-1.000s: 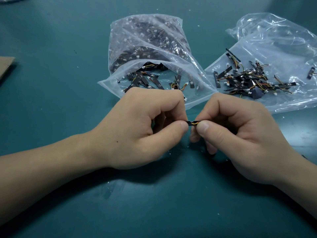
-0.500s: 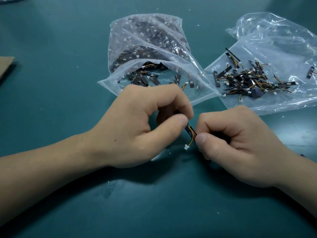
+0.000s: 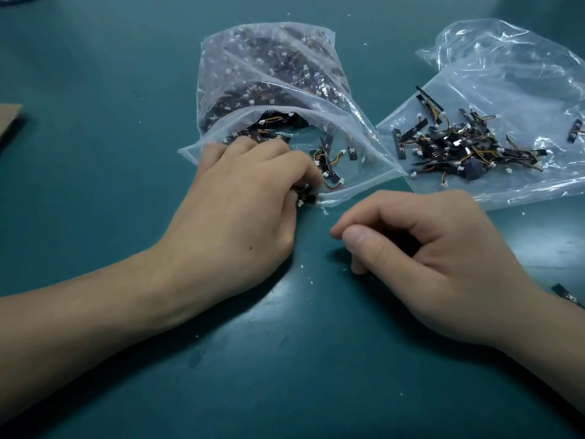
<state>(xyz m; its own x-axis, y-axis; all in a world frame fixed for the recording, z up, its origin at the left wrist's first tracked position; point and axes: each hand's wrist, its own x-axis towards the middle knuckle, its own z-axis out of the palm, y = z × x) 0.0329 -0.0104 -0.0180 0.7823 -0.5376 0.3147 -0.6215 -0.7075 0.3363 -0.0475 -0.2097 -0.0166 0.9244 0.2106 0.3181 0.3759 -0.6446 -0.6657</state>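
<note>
Left hand (image 3: 240, 210) curls its fingers around wired circuit strips (image 3: 305, 196) at the mouth of the clear bag (image 3: 269, 74), toward 12 o'clock. Right hand (image 3: 437, 258), at 4 o'clock from the strips, rests curled, thumb against forefinger, nothing visible between them.

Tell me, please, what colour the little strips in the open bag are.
Black strips, best seen in the head view.

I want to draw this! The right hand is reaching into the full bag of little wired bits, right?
Not quite: the left hand reaches into the full bag of little wired bits and grips some. The right hand lies curled on the table outside it. The head view shows this.
</note>
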